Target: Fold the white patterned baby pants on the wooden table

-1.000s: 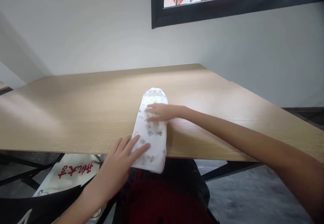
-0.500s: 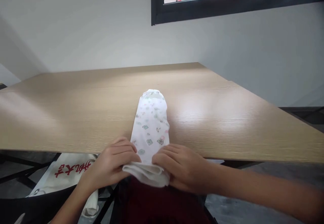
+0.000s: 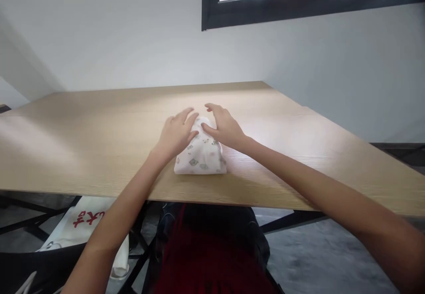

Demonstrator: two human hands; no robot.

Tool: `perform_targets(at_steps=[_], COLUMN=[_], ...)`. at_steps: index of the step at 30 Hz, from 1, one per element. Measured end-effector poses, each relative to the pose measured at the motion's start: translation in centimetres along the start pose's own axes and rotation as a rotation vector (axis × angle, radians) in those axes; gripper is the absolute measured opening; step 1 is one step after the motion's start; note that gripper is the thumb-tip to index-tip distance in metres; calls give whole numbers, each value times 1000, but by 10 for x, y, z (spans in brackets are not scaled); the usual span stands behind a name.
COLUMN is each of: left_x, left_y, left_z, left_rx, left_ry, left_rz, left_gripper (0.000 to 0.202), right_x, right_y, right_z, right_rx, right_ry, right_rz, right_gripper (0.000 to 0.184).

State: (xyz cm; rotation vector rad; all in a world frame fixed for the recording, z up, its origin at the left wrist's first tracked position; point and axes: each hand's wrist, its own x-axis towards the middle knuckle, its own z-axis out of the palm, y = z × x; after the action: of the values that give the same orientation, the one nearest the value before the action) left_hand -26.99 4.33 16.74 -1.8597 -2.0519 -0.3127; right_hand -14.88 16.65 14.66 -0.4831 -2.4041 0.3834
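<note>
A white cloth item (image 3: 201, 156) with a small green and pink print lies folded on the wooden table, its straight folded edge toward me and its narrower end away. I cannot tell what kind of garment or cloth it is. My left hand (image 3: 177, 130) is over the left side of its far end, fingers apart and curved. Over the right side of that end is my right hand (image 3: 226, 125), thumb and fingers spread. Neither hand grips the cloth; whether the fingertips touch it I cannot tell.
The light wooden table (image 3: 109, 139) reaches back to a grey wall with a dark-framed window (image 3: 265, 8). Below the front edge at left hangs a cream cloth (image 3: 79, 223) with red characters, near black metal legs (image 3: 142, 241). A grey floor (image 3: 305, 249) shows at right.
The cloth's near end, held rolled at the table edge before, is now folded over onto the table, making it shorter. Both hands let go and moved forward to its far end.
</note>
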Motion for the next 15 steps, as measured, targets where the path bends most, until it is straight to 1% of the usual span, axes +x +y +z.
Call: perform_targets(at_steps=[2, 3, 4, 6, 8, 9, 10, 11, 13, 15], left_x=[-7, -13, -20, -35, -46, -51, -55, -59, -68, -79], left_y=[2, 3, 5, 8, 9, 9, 9, 8, 6, 5], left_z=[15, 20, 23, 25, 25, 24, 24, 23, 21, 17], left_rx=[-55, -79, -94, -132, -204, -246, -288, -325, -380, -430], left_ry=[-166, -233, -280, -315, -323, -326, -330, -338, -361, -385], left_rz=[62, 90, 114, 142, 138, 125, 107, 89, 58, 44], left_gripper=[34, 30, 28, 29, 34, 38, 42, 46, 57, 68], right_x=[10, 15, 20, 31, 41, 45, 46, 44, 33, 10], right_y=[15, 23, 32, 49, 63, 67, 69, 69, 62, 48], right_z=[16, 23, 30, 39, 43, 43, 41, 37, 28, 16], right_rx=[-201, -268, -300, -289, -264, -262, -259, -243, -148, -16], right_ry=[-83, -138, -184, -220, -189, -159, -129, -107, -102, -157], right_rz=[-97, -112, -91, 31, 146, 166, 147, 89, -104, -320], right_gripper=[52, 53, 53, 52, 50, 49, 46, 43, 37, 33])
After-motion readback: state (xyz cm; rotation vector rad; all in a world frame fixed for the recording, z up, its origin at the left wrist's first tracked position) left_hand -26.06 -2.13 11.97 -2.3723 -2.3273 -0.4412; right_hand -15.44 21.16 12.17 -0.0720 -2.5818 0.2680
